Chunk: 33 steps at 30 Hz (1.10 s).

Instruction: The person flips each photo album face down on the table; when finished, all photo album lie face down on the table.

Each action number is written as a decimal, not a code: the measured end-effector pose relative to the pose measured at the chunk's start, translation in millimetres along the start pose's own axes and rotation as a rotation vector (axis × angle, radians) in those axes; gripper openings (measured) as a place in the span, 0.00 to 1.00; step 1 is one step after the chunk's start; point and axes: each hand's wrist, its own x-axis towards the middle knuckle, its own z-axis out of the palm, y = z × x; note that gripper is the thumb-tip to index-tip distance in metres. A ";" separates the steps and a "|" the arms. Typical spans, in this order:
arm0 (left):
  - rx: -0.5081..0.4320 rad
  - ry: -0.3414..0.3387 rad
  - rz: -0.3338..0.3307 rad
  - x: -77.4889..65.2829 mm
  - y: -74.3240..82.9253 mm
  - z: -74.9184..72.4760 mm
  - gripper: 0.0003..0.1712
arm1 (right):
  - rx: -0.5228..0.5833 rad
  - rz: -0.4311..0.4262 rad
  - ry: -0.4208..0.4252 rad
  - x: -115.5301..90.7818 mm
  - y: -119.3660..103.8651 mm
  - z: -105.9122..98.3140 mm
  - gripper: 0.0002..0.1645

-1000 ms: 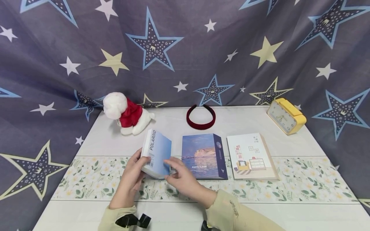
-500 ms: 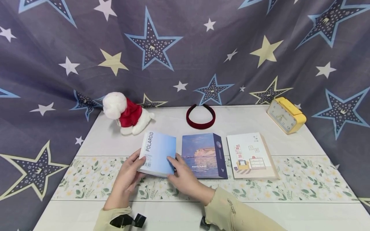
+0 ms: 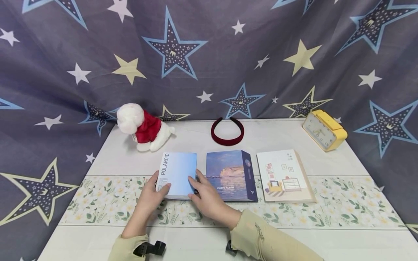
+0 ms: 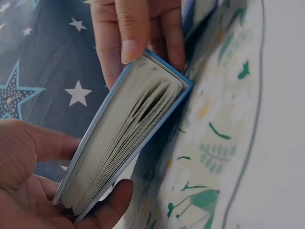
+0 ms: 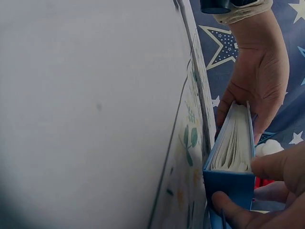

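Observation:
Both hands hold a thick light-blue photo album (image 3: pixel 179 172) marked POLAROID, its cover facing up, at the left of the row of books. My left hand (image 3: pixel 149 198) grips its left side, thumb on the cover and fingers underneath. At the opposite side my right hand (image 3: pixel 209 198) grips the edge, thumb near the lower right corner. The left wrist view shows the lower edge of its pages (image 4: pixel 128 129), slightly fanned between the covers, with the album raised off the cloth. In the right wrist view the blue side (image 5: pixel 228 186) lies between right thumb and fingers.
Right beside it lies a dark-blue photo album (image 3: pixel 225 177), then a white illustrated book (image 3: pixel 282 177). Behind are a white plush dog (image 3: pixel 143 127) in red, a dark-red headband (image 3: pixel 227 141) and a yellow alarm clock (image 3: pixel 324 130). A starry curtain (image 3: pixel 209 54) backs the table.
The POLAROID album has turned from a steep tilt to nearly flat, its cover now facing up and its sides more upright in view. Both hands have kept hold of it.

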 end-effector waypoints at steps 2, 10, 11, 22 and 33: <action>0.033 -0.002 0.019 0.0 0.3 1.5 0.39 | -0.012 0.001 0.004 0.0 0.3 0.1 0.34; 0.137 0.010 0.008 1.3 -3.1 5.2 0.37 | -0.066 0.009 0.014 -0.5 -0.9 -0.3 0.33; 0.148 0.014 0.006 1.4 -4.1 5.8 0.37 | -0.070 0.012 0.015 -0.8 -1.3 -0.5 0.32; 0.231 0.022 0.005 0.2 -4.7 8.4 0.43 | -0.079 -0.006 0.038 -2.6 -1.0 0.5 0.32; 0.371 0.033 0.109 -5.4 -0.6 8.6 0.38 | -0.086 -0.050 0.022 -8.2 -0.2 0.8 0.32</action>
